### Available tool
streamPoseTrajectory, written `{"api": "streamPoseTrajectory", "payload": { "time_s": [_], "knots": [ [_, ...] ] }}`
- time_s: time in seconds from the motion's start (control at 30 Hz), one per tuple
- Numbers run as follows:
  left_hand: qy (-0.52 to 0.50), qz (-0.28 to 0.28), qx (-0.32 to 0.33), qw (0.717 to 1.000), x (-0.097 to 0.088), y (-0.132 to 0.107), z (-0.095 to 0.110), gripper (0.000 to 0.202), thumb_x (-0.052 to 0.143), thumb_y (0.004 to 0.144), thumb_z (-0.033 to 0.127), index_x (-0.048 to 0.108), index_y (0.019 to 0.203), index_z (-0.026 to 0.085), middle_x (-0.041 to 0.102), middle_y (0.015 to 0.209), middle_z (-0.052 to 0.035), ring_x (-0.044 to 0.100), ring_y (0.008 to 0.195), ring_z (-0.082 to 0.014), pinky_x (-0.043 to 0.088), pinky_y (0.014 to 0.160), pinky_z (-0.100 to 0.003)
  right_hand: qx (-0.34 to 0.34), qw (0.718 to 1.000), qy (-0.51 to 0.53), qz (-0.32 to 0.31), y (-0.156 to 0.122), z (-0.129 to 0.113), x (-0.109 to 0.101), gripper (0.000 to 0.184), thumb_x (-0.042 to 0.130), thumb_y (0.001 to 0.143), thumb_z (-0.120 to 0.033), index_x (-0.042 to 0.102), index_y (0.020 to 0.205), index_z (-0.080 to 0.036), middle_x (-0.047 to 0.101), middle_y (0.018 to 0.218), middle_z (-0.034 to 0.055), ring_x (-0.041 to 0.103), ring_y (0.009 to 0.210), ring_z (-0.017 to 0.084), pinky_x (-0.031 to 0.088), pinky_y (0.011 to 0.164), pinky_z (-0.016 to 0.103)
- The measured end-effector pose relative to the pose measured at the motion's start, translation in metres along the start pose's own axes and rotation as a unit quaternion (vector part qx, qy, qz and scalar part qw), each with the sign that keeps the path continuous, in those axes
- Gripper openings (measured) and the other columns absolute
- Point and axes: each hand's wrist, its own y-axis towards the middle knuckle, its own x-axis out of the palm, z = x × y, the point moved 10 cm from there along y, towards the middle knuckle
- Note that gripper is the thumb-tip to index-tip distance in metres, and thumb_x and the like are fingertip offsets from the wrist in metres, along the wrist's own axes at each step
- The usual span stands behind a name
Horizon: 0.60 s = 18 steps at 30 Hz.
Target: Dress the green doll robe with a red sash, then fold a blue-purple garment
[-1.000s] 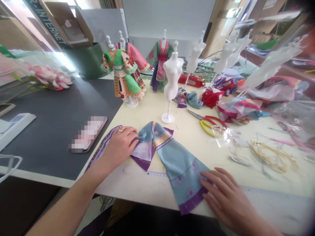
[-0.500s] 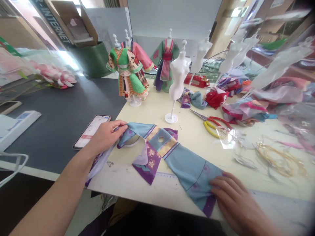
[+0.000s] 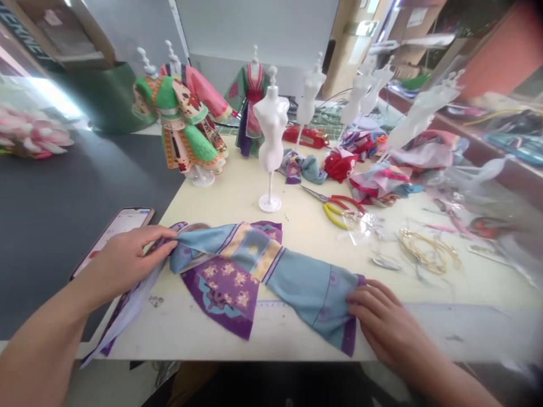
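A small blue and purple doll dress with a gold band lies flat near the front of the cream table. My left hand pinches its left sleeve and holds that end stretched out. My right hand lies on the skirt hem with its fingers spread, pressing the cloth down. A bare white doll mannequin stands on its foot just behind the dress.
A phone lies on the dark mat left of my left hand. Dressed mannequins stand at the back. Red and yellow scissors, cloth piles, gold wire and clear plastic bags sit to the right.
The bunched top of the dress has been pulled open leftward by my left hand and its purple sleeve now lies spread. My right hand stays on the hem.
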Motion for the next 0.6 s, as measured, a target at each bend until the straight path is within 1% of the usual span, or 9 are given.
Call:
{"api": "streamPoseTrajectory", "payload": {
  "time_s": [0.07, 0.13, 0.27, 0.37, 0.43, 0.5, 0.53, 0.6],
  "knots": [
    [0.001, 0.0, 0.011, 1.0, 0.002, 0.0, 0.001, 0.02, 0.054, 0.083, 0.038, 0.067, 0.089, 0.026, 0.069, 0.087, 0.0083, 0.052, 0.063, -0.0106, 0.036, 0.056, -0.017, 0.012, 1.0, -0.002, 0.009, -0.003, 0.003, -0.002, 0.023, 0.042, 0.084, -0.004, 0.058, 0.095, -0.017, 0.062, 0.1, 0.0091, 0.056, 0.095, 0.022, 0.044, 0.094, 0.05],
    [0.003, -0.002, 0.012, 1.0, 0.004, 0.0, -0.002, 0.019, 0.053, 0.084, 0.038, 0.067, 0.089, 0.026, 0.069, 0.088, 0.0083, 0.054, 0.066, -0.0115, 0.037, 0.058, -0.017, 0.022, 0.999, -0.009, 0.031, -0.008, 0.006, -0.006, 0.024, 0.044, 0.083, -0.004, 0.059, 0.097, -0.016, 0.062, 0.102, 0.0105, 0.056, 0.097, 0.024, 0.045, 0.093, 0.049],
    [0.002, -0.011, 0.017, 1.0, 0.008, 0.001, -0.005, 0.02, 0.054, 0.084, 0.04, 0.067, 0.09, 0.027, 0.07, 0.09, 0.0071, 0.056, 0.068, -0.0121, 0.038, 0.059, -0.018, 0.069, 0.995, -0.016, 0.073, -0.016, 0.017, -0.015, 0.022, 0.048, 0.084, -0.008, 0.06, 0.102, -0.015, 0.062, 0.1, 0.0102, 0.058, 0.093, 0.023, 0.047, 0.089, 0.045],
    [-0.01, -0.035, 0.018, 0.999, 0.011, 0.002, -0.004, 0.024, 0.056, 0.082, 0.045, 0.068, 0.093, 0.027, 0.07, 0.09, 0.0067, 0.058, 0.07, -0.013, 0.04, 0.059, -0.017, 0.096, 0.991, -0.014, 0.09, -0.014, 0.017, -0.017, 0.019, 0.051, 0.086, -0.011, 0.06, 0.102, -0.016, 0.062, 0.097, 0.0095, 0.058, 0.09, 0.023, 0.047, 0.085, 0.043],
    [-0.02, -0.053, 0.009, 0.998, 0.012, 0.003, -0.002, 0.03, 0.059, 0.08, 0.05, 0.068, 0.098, 0.028, 0.07, 0.093, 0.0067, 0.06, 0.075, -0.0148, 0.042, 0.059, -0.018, 0.105, 0.99, -0.026, 0.093, -0.01, 0.013, -0.016, 0.018, 0.052, 0.087, -0.015, 0.06, 0.104, -0.015, 0.062, 0.097, 0.0103, 0.057, 0.09, 0.023, 0.047, 0.084, 0.043],
    [-0.039, -0.05, 0.002, 0.998, 0.009, 0.006, 0.001, 0.036, 0.058, 0.08, 0.054, 0.068, 0.102, 0.028, 0.07, 0.098, 0.0055, 0.062, 0.084, -0.0177, 0.045, 0.062, -0.019, 0.114, 0.989, -0.044, 0.084, -0.005, 0.01, -0.011, 0.019, 0.052, 0.088, -0.02, 0.06, 0.104, -0.014, 0.061, 0.096, 0.0105, 0.057, 0.088, 0.024, 0.049, 0.08, 0.042],
    [-0.047, -0.038, 0.008, 0.998, 0.006, 0.009, 0.005, 0.035, 0.057, 0.081, 0.054, 0.068, 0.102, 0.028, 0.07, 0.1, 0.0047, 0.062, 0.088, -0.0188, 0.046, 0.065, -0.021, 0.12, 0.988, -0.052, 0.078, -0.003, 0.01, -0.008, 0.019, 0.052, 0.089, -0.022, 0.061, 0.104, -0.015, 0.061, 0.095, 0.0104, 0.057, 0.087, 0.023, 0.049, 0.078, 0.041],
    [-0.052, -0.015, 0.057, 0.997, 0.002, 0.016, 0.02, 0.03, 0.054, 0.086, 0.049, 0.068, 0.101, 0.027, 0.07, 0.103, 0.0039, 0.062, 0.093, -0.0194, 0.048, 0.075, -0.026, 0.127, 0.988, -0.06, 0.072, -0.001, 0.01, -0.003, 0.018, 0.05, 0.09, -0.022, 0.061, 0.102, -0.015, 0.06, 0.093, 0.0098, 0.057, 0.084, 0.023, 0.05, 0.076, 0.039]
  ]
}}
